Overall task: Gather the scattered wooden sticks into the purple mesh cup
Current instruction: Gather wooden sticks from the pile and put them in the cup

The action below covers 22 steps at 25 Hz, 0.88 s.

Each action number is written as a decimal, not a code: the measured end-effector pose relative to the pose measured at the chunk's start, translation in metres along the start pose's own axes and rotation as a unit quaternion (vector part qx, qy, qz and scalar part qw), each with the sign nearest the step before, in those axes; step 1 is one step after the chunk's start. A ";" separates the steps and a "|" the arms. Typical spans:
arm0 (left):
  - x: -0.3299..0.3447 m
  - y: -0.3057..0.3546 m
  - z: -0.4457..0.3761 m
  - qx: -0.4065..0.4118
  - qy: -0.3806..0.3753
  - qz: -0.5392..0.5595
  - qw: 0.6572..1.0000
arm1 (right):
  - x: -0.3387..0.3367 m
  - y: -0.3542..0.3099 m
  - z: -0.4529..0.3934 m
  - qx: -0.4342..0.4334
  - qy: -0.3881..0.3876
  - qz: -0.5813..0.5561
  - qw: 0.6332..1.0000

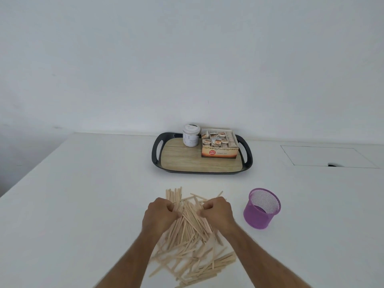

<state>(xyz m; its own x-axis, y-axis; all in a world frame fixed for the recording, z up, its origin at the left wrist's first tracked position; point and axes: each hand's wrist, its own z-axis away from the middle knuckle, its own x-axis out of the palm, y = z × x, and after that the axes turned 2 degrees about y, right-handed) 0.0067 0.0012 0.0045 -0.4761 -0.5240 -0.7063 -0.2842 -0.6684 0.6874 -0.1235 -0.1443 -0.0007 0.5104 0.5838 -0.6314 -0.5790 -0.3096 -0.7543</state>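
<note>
While the purple mesh cup [262, 207] stands beside, left hand [161, 215] and right hand [217, 213] (fingers curled) clutch wooden sticks [191, 225]

One cup [262, 208], one tray [158, 150], two hands [161, 215].

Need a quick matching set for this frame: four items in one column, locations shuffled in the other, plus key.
Items:
1. purple mesh cup
2. white jar
3. open carton of sachets
4. wooden sticks

Locations:
A. back left of the tray
B. loose pile on the table, under both hands
C. back right of the tray
D. standing on the table, right of the pile

Pairs: 1-D, 2-A, 3-C, 4-B

The left hand and right hand each grip a bunch of sticks.
</note>
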 end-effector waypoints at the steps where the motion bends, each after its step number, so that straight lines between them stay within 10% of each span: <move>1: -0.002 0.005 -0.001 0.011 0.008 0.007 1.000 | -0.004 -0.002 -0.001 0.003 0.009 -0.017 1.000; 8: -0.002 0.066 -0.006 0.093 0.046 0.139 0.985 | -0.059 -0.018 0.004 0.002 0.105 -0.180 0.978; 22: 0.087 0.199 0.018 0.163 -0.097 0.405 0.895 | -0.165 0.022 0.025 0.006 0.301 -0.068 0.951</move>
<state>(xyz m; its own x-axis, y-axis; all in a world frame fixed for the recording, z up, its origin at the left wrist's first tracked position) -0.1066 -0.1679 0.0826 -0.7623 -0.6438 0.0665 0.0075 0.0940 0.9955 -0.2361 -0.2290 0.0919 0.8509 0.0803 -0.5191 -0.4866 -0.2517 -0.8366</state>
